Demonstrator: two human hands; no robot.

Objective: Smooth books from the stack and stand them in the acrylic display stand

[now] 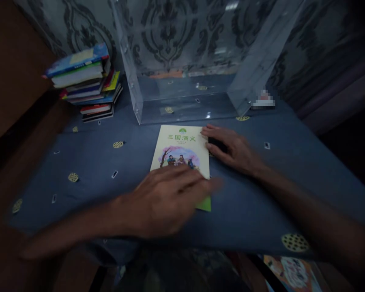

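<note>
A thin pale-green book (182, 140) with Chinese characters and a drawing of people under a blossoming tree lies closed on the blue tablecloth. My left hand (167, 198) is flat over its lower half, fingers stretched out and smeared by motion; whether it touches the cover I cannot tell. At the upper right edge of the book is my right hand (232, 148), its fingertips against the edge and thumb spread from the fingers. The book's lower left part is hidden behind my left hand.
A clear acrylic shelf box (182, 107) stands behind the book, near the patterned wall. To its left is an untidy stack of books (88, 81). A small blurred-out object (263, 101) sits at the right. Below the table's front edge, another colourful book (292, 273) shows.
</note>
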